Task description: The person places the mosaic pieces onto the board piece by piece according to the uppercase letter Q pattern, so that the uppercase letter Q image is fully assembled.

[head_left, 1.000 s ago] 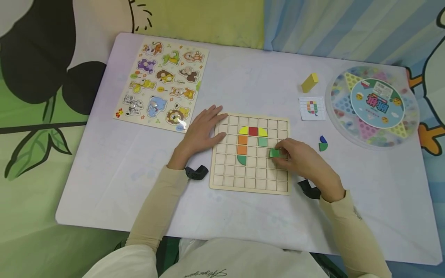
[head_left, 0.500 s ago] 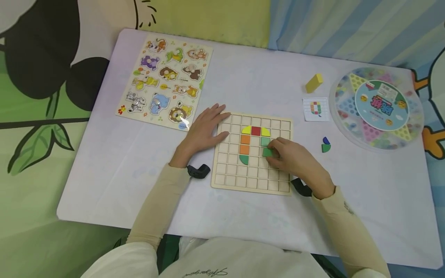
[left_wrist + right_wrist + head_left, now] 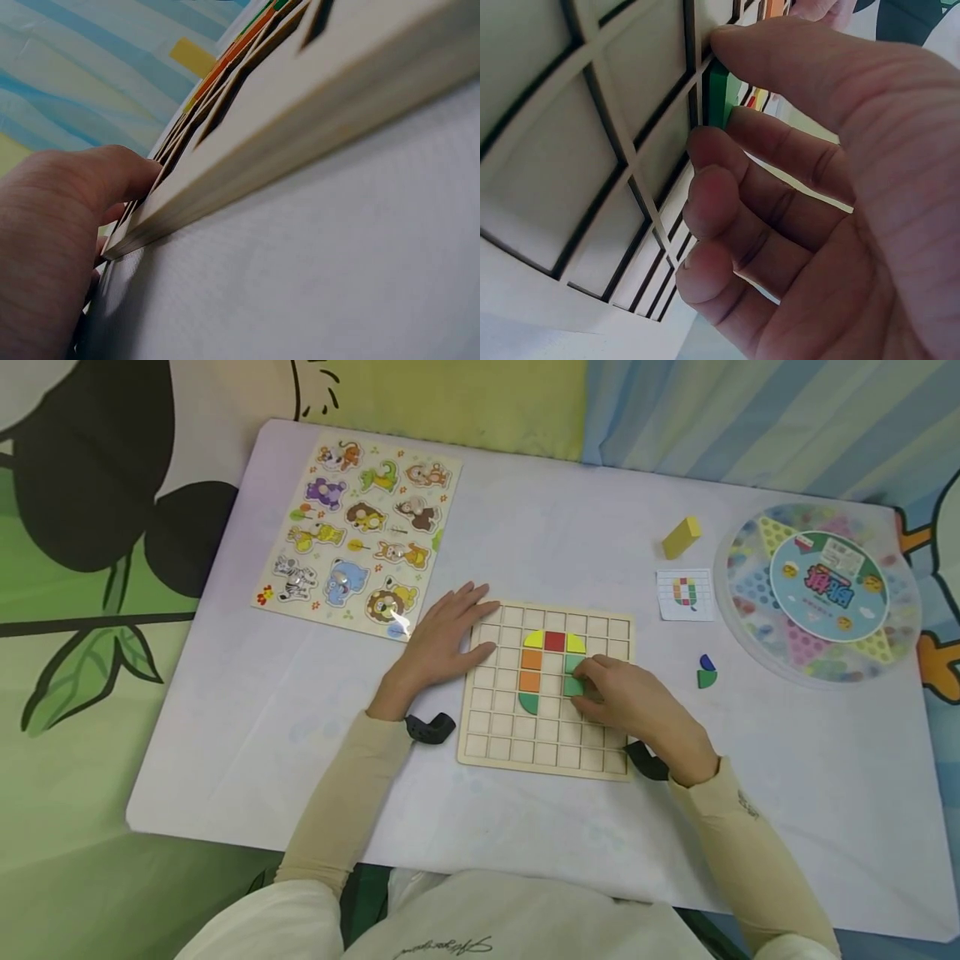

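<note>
A wooden grid board (image 3: 512,750) lies on the table in front of the person. My left hand (image 3: 437,637) rests at its upper left edge, fingers extended and the thumb over the rim. With thumb and index finger, my right hand (image 3: 637,706) pinches a green square tile (image 3: 719,94), which sits in or just at a cell below a lighter green square tile (image 3: 572,663). Along the top of the pattern a red square tile (image 3: 555,641) lies between two yellow quarter-round tiles. Two orange square tiles (image 3: 530,681) and a green quarter-round tile (image 3: 529,702) form its left side.
Right of the board lie a blue half-round tile (image 3: 707,662) and a green quarter-round tile (image 3: 707,679). Beyond them are a pattern card (image 3: 701,608), a yellow block (image 3: 681,537) and a round clear box (image 3: 817,581). An animal puzzle board (image 3: 352,539) lies at the back left.
My right hand has moved left with the green square tile, bringing it down into line under the lighter green one. My left hand has stayed on the board's edge. The view has shifted slightly.
</note>
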Motion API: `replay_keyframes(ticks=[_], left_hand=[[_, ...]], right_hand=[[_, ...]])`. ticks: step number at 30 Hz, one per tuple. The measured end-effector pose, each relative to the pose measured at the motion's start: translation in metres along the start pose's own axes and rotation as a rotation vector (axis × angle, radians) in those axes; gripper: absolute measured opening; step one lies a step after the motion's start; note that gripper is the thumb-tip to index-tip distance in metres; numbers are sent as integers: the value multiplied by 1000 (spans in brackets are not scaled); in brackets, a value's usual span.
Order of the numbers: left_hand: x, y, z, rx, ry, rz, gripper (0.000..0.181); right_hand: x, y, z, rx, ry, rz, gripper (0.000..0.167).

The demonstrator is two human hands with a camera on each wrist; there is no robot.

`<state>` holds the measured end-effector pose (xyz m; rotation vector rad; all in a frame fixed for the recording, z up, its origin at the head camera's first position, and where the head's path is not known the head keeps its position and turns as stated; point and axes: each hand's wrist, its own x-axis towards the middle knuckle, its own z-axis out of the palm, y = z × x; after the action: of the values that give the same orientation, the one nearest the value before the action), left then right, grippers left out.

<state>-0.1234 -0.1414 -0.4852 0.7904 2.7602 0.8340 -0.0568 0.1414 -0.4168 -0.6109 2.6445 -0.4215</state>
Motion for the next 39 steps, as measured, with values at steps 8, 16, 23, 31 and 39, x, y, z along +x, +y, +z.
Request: replay_keyframes(ticks=[8,16,23,31,39], left_hand=[[1,3,-1,-11,1,1,62],[0,3,0,-4,-8,-20,63],[1,3,0,-5,-11,-19,63],[1,1,0,4,-8,-15,62],[2,0,0,16,-14,-20,62]], right_hand=[[-1,1,2,46,13,-2,32],[-5,1,6,70,46,-17,30],[-11,3,8,76,81,-16,28],[-25,11,7,115,115,31,24],[-43,31,6,137,164,78,21]])
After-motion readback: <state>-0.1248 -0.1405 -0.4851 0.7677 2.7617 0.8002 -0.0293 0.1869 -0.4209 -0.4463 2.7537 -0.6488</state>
